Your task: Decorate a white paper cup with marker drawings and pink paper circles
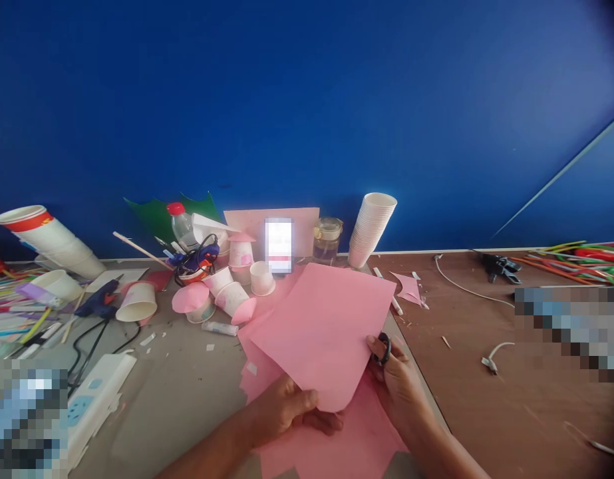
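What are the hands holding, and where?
Pink paper: left hand at its lower edge, right hand at its side edge, with black scissors.

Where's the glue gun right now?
In the head view, the glue gun lies left of center, just left of a tipped paper cup, with a white power strip nearer the camera.

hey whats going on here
A person is holding up a sheet of pink paper in both hands over a work table. The left hand grips its lower edge, and the right hand holds its side edge along with what look like black-handled scissors. More pink paper lies underneath, and paper cups stand beyond.
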`<state>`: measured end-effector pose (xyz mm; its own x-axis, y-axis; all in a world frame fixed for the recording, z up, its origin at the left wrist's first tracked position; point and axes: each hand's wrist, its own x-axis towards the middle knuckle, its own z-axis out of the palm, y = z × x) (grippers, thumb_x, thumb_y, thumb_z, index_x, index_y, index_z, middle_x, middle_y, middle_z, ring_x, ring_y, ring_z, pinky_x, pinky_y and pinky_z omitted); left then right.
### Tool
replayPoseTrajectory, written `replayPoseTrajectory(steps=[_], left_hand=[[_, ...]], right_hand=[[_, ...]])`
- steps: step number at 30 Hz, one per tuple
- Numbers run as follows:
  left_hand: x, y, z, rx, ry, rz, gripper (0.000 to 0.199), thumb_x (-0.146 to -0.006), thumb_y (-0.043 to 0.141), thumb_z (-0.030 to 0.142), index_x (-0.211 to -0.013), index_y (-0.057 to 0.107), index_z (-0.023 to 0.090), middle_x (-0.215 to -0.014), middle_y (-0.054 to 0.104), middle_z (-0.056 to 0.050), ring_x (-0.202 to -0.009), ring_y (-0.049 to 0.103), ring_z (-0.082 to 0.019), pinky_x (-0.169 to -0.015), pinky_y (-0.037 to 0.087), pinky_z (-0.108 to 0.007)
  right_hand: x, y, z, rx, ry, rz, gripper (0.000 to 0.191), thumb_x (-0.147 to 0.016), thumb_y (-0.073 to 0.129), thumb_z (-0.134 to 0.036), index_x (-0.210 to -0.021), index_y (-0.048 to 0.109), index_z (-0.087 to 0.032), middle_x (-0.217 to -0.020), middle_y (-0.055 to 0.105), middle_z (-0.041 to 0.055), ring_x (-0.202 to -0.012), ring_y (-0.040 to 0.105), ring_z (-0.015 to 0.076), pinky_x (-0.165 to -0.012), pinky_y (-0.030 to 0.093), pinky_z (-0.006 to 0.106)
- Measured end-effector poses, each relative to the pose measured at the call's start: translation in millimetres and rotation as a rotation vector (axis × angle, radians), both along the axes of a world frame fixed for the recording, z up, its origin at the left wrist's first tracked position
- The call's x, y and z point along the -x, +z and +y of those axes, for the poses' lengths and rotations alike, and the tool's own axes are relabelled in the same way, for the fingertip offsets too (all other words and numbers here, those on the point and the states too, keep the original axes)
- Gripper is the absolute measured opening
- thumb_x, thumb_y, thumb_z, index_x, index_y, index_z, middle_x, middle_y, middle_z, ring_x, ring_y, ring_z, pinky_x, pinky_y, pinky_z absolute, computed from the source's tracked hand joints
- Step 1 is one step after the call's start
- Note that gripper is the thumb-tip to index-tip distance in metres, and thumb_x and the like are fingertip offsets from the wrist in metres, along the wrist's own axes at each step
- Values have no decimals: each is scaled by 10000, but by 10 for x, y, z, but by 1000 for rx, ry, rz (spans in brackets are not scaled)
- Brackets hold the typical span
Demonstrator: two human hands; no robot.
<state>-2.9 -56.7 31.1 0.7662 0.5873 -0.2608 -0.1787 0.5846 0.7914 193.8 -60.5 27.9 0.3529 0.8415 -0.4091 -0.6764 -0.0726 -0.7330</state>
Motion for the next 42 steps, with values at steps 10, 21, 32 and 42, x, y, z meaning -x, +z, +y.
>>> replayPoseTrajectory(steps=[10, 21, 32, 42], left_hand=[[48, -82, 43, 375, 85, -211, 543, -861, 479, 498, -1231, 532, 105, -1297, 542, -173, -1224, 472, -340, -1011, 359, -505], [-4, -102, 87, 376, 206, 149, 268, -851, 531, 291, -985, 602, 70, -790, 709, -125, -669, 684, -251, -659, 543, -402], [45, -42, 125, 432, 221, 194, 247, -842, 503, 222, -1011, 568, 54, -744, 698, -115, -583, 668, -236, -647, 534, -414], [63, -27, 167, 500, 355, -79, 381, -843, 561, 367, -1133, 557, 119, -1036, 686, -138, -958, 651, -303, -859, 484, -484]], right_hand=[[-53, 49, 1, 74, 123, -47, 255, -574, 792, -235, -704, 573, -216, -603, 640, -42, -467, 557, 124, -393, 412, 211], [-63, -29, 8, 22, 96, -98, 312, -590, 799, -261, -846, 624, -219, -716, 691, -22, -518, 609, 132, -488, 491, 234], [-182, -186, 88, -6, 93, -334, 390, -550, 818, -332, -871, 646, -193, -687, 711, 10, -537, 641, 173, -520, 495, 270], [-223, -151, 88, 24, 66, -426, 450, -547, 827, -344, -913, 621, -181, -631, 682, -8, -520, 598, 154, -490, 450, 248]])
